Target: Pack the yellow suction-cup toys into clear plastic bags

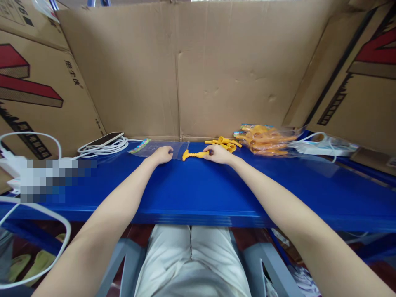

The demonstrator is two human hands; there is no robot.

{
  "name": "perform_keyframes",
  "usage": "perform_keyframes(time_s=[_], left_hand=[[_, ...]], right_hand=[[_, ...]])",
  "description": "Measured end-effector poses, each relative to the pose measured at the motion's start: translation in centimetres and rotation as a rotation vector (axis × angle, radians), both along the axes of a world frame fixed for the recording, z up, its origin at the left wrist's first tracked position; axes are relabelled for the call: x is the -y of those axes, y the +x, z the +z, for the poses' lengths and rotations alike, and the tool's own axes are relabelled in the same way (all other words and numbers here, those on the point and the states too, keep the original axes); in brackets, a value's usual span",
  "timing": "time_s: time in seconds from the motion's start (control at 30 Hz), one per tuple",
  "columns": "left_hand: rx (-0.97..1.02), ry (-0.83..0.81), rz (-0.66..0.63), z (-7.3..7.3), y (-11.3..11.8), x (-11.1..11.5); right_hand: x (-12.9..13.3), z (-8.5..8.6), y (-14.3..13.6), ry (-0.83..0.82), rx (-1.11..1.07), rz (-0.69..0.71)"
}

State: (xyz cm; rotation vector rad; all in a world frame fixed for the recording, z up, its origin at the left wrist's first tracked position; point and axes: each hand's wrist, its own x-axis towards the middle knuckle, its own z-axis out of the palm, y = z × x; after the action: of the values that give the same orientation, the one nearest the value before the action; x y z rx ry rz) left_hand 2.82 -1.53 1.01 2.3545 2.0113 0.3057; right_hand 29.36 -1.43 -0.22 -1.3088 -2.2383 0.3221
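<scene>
My right hand (219, 154) is closed around the dark-ended handle of a yellow plastic toy hammer (194, 154) with a twisted shaft. The hammer's head points left, towards my left hand. A clear plastic bag (139, 149) with a colourful printed header lies flat at the back of the table. Over its front part, my left hand (163, 155) has its fingers curled in, and they appear to pinch the bag; the fingertips are partly hidden. Loose yellow plastic pieces (225, 142) lie just behind my right hand.
On the blue table (198, 189), a pile of bagged orange-yellow toys (262, 139) sits at the back right. A phone (105, 139) rests on a coiled white cable (119, 145) at the left. White power strips lie at both sides. Cardboard walls (216, 70) enclose the back and sides.
</scene>
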Motion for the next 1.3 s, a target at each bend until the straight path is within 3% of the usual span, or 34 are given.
perform_keyframes(time_s=[0.17,0.4,0.73,0.87,0.93,1.07,1.17,1.23,1.3], left_hand=[[0.001,0.082,0.047,-0.2,2.3,0.9],[-0.134,0.112,0.025,0.1,3.0,1.6],[-0.039,0.337,-0.376,0.3,5.7,3.6],[0.072,0.333,-0.546,0.0,5.9,3.0],[0.132,0.345,-0.485,0.2,4.9,2.3],[0.113,0.341,0.038,0.6,1.1,0.5],[0.130,0.212,0.320,0.3,-1.8,-0.8],[0.125,0.105,0.371,-0.2,-3.2,-1.6],[0.076,0.098,0.310,-0.5,-3.9,-2.3]], right_hand=[[0.3,0.1,-0.2,-0.012,-0.004,0.095],[0.7,0.5,-0.7,0.101,-0.025,0.028],[1.4,0.9,-1.8,0.209,-0.043,0.055],[1.7,0.8,-2.4,0.134,-0.001,0.094],[1.8,0.8,-2.4,0.049,0.038,0.124],[2.1,0.8,-2.2,0.001,0.059,0.141],[2.2,0.9,-2.2,0.000,0.065,0.088],[2.3,0.8,-2.3,-0.012,0.052,0.071],[2.3,0.8,-2.5,-0.017,0.016,0.080]])
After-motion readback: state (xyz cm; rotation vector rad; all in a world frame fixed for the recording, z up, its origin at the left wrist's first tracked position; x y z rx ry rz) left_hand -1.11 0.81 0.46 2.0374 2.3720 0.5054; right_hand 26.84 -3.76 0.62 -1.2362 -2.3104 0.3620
